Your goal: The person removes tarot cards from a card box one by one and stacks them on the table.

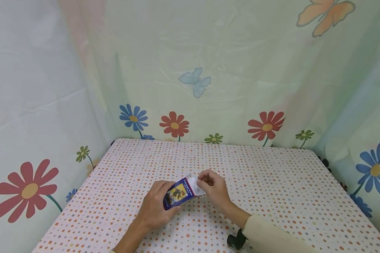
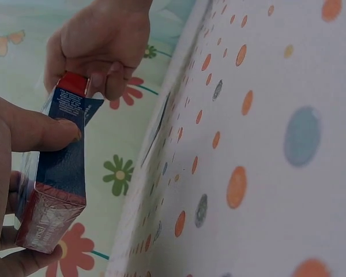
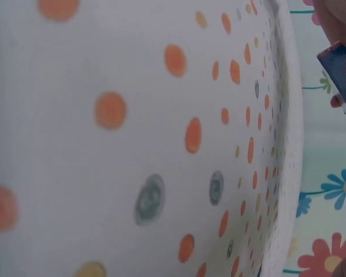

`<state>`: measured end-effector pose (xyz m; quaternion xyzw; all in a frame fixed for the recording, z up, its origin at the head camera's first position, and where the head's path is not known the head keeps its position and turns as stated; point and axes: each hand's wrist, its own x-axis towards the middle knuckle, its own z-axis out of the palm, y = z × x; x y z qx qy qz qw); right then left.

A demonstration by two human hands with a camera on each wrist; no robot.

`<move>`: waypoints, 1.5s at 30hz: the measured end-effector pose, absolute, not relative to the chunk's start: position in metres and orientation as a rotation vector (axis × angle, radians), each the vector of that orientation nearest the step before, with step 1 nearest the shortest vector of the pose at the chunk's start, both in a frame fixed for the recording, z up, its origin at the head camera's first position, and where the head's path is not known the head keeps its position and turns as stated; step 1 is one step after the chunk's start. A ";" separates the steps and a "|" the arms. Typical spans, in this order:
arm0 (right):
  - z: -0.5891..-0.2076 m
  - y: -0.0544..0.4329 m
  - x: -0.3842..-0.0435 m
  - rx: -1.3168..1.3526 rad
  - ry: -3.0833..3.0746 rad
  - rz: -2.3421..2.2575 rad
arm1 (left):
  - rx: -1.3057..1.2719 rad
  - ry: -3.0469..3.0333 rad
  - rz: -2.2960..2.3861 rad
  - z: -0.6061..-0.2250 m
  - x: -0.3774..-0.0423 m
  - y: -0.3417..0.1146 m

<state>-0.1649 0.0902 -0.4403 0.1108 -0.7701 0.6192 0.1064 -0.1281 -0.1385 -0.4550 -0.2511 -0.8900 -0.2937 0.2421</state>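
A dark blue card box [image 1: 178,193] with a yellow picture and the words "Universal Waite" on its front is held tilted above the table. My left hand [image 1: 156,203] grips its lower part, the thumb lying along one narrow side in the left wrist view. Clear film [image 2: 49,222] wraps the near end of the box. At the other end, a white flap [image 1: 194,186] sticks out, and my right hand [image 1: 213,188] pinches its edge with curled fingers. A small blue side flap [image 2: 94,108] stands out there too. The inside of the box is hidden.
The table [image 1: 256,175] has a white cloth with coloured dots. A black object [image 1: 236,240] shows beside the right sleeve. Curtains [image 1: 234,70] printed with flowers and butterflies hang behind and at both sides.
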 end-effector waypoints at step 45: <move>-0.454 0.089 -0.161 0.419 -2.443 1.941 | -0.681 -2.447 -0.813 -0.454 -0.128 -0.139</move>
